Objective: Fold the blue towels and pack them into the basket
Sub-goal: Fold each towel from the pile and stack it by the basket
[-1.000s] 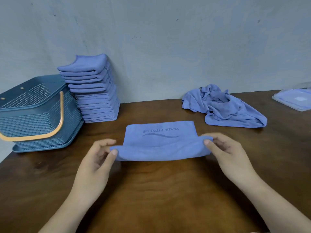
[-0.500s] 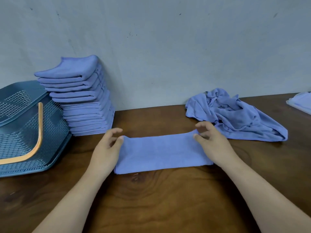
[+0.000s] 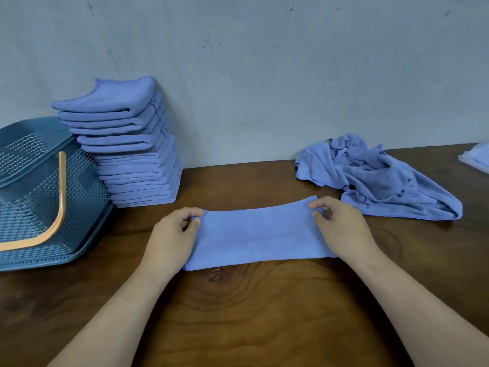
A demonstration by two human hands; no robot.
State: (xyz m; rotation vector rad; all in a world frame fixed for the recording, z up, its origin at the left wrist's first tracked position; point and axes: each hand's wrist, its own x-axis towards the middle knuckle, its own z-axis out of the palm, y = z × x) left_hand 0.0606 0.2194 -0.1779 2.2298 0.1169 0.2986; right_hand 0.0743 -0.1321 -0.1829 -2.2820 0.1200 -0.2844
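A blue towel (image 3: pixel 258 234), folded into a long strip, lies flat on the wooden table (image 3: pixel 251 313) in front of me. My left hand (image 3: pixel 173 241) pinches its far left corner between thumb and fingers. My right hand (image 3: pixel 341 225) pinches the far right corner the same way. A tall stack of folded blue towels (image 3: pixel 132 152) leans against the wall at the back left. A crumpled heap of unfolded blue towels (image 3: pixel 378 178) lies at the back right. The dark blue perforated basket (image 3: pixel 34 192) with an orange handle (image 3: pixel 57 207) stands at the left edge, tilted.
A clear plastic lid or tray (image 3: pixel 476 157) pokes in at the right edge of the table. A grey wall (image 3: pixel 264 75) closes off the back of the table right behind the stack and the heap.
The near edge of the towel, lifted a second ago, has been carried away from me over the printed half; the towel now lies as a narrow strip, both hands at its far corners.
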